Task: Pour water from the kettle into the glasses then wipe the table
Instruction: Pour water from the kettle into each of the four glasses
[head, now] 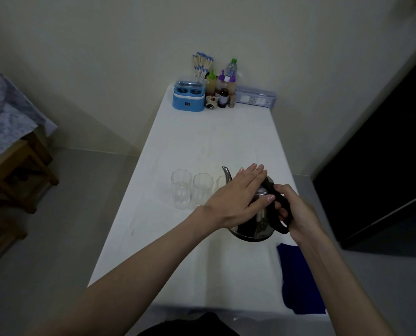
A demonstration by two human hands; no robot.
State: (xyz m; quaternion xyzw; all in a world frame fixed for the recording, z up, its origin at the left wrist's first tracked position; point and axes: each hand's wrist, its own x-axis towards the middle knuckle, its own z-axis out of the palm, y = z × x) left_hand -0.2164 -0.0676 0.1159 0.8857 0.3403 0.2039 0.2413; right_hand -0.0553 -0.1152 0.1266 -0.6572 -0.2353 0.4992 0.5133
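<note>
A steel kettle (256, 225) with a black handle and a thin spout stands on the white table (202, 141), right of centre. My right hand (296, 209) is closed around its handle. My left hand (238, 197) lies flat on the kettle's lid, fingers extended. Three clear glasses stand in a row left of the kettle: the left one (181, 189), the middle one (202, 190), and a third (221, 181) mostly hidden behind my left hand and the spout. A blue cloth (296, 280) lies on the table's near right corner.
At the far end of the table stand a blue container (188, 99), several bottles (222, 86), a bundle of sticks (202, 65) and a clear box (254, 97). A wooden stool (15, 170) is on the left. A dark cabinet (384, 178) stands right.
</note>
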